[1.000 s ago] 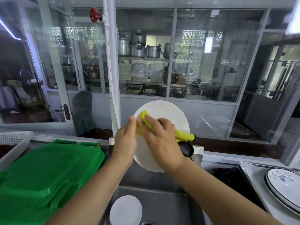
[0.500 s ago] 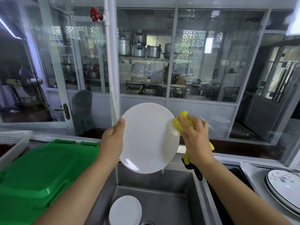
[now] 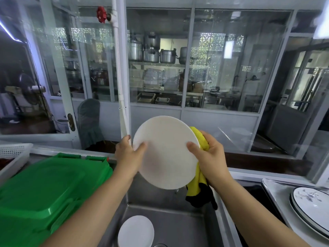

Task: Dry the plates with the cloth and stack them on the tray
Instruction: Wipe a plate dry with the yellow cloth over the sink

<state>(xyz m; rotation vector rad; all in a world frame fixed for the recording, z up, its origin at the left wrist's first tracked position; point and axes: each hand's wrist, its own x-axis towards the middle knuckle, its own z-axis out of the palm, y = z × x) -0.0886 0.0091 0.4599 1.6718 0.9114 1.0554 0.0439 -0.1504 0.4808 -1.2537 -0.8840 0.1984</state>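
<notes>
We held the white plate [image 3: 165, 152] upright over the sink [image 3: 170, 220], its face towards us, probably so any drips would fall into the basin and the cloth could reach its far side. Our left hand [image 3: 127, 155] gripped the left rim, thumb curled onto the face and fingers behind. Our right hand [image 3: 210, 155] clamped the right rim, thumb on the face, with the yellow cloth [image 3: 199, 172] pressed between our fingers and the back of the plate; its dark-edged tail hung below. We judged this to be the drying of the back, with stacking not yet begun for this plate.

Below, another white plate [image 3: 135, 231] lay in the basin, likely waiting its turn. To the right, patterned plates [image 3: 313, 209] sat stacked on a metal tray [image 3: 274, 189], near enough for a short reach. A green plastic lid [image 3: 44, 191] lay to our left, a white basket [image 3: 12, 154] beyond it.

We could read no brand, label or writing anywhere.
</notes>
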